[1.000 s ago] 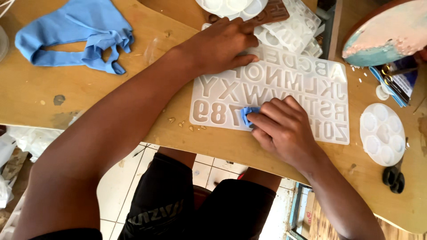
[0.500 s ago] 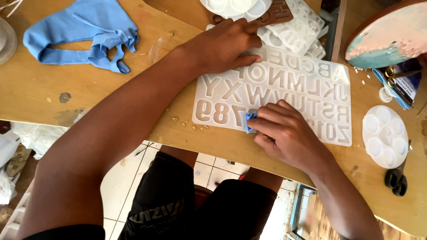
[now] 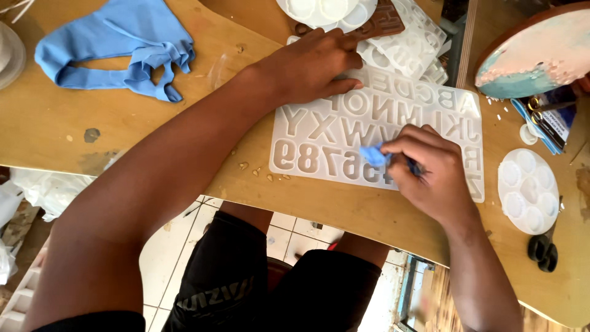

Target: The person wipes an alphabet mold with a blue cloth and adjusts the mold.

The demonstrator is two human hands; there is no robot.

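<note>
On the wooden surface [image 3: 123, 123] I pin the white letter mould [image 3: 319, 132] with my flat, open left hand [image 3: 310, 64] while my right hand [image 3: 427, 172], pinched shut on a small blue piece [image 3: 373, 154], works gently along the bottom-row cavities.

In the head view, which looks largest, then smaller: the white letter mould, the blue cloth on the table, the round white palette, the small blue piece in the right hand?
1. White letter mould, largest.
2. Blue cloth.
3. Round white palette.
4. Small blue piece, pinched by the right hand, smallest; partly hidden.
</note>
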